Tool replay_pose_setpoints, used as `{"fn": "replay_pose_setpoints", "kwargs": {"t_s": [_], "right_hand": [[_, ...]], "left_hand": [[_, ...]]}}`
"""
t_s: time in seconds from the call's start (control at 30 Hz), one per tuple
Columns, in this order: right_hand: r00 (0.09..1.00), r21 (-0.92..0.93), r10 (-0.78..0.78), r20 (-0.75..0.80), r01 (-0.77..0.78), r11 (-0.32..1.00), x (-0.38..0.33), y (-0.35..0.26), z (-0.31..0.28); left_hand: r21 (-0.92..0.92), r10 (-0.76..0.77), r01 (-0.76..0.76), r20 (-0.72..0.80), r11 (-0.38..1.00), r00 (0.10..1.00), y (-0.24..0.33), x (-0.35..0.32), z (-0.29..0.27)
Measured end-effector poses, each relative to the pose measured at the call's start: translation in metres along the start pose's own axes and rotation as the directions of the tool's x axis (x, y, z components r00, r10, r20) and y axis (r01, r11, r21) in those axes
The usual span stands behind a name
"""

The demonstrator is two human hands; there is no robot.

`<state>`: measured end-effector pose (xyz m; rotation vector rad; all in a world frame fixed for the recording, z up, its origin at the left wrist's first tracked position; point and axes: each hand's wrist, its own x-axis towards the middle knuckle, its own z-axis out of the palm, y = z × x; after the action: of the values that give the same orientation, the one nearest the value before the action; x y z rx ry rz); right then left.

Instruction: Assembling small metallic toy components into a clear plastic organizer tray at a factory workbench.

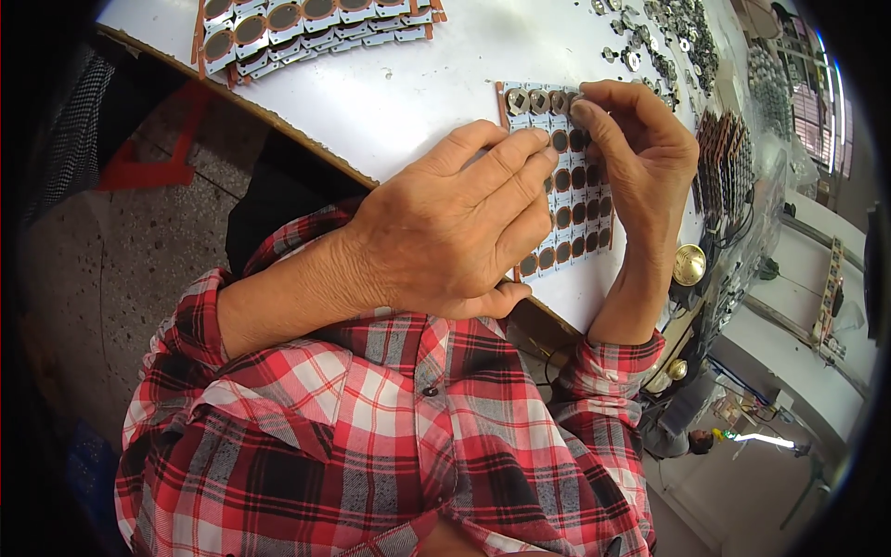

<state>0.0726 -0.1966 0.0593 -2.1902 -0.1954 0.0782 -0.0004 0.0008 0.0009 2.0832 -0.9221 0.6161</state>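
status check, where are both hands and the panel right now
Left hand flat on the gridded panel, pinning it. Right hand fingertips pinching at its top row. Loose metal parts lie beyond, clear of it.

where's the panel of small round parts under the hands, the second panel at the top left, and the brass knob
panel of round parts [577,215], head view, on its bare middle rows between the hands
second panel [306,23], head view, on its middle row
brass knob [689,265], head view, on its domed face

White round table [418,84], brown edge. Centre: gridded panel [580,209] of dark round parts lying flat. 11 o'clock: stack of similar panels [306,28]. 1 o'clock: loose small metal parts [664,37], probably rings. 3 o'clock: brown boards [724,153] stood on edge.
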Motion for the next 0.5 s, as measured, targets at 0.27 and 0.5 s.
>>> {"fn": "replay_pose_setpoints", "kwargs": {"t_s": [0.27, 0.5], "right_hand": [[0.97, -0.015, -0.224, 0.098, 0.227, 0.974, 0.006, 0.011, -0.008], [0.98, 0.033, -0.083, -0.18, 0.09, 0.995, 0.017, 0.013, -0.007]], "left_hand": [[0.013, -0.026, 0.026, 0.002, 1.0, 1.0, 0.003, 0.004, -0.001], [0.017, -0.013, 0.013, -0.009, 1.0, 1.0, 0.0, 0.001, 0.001]]}}
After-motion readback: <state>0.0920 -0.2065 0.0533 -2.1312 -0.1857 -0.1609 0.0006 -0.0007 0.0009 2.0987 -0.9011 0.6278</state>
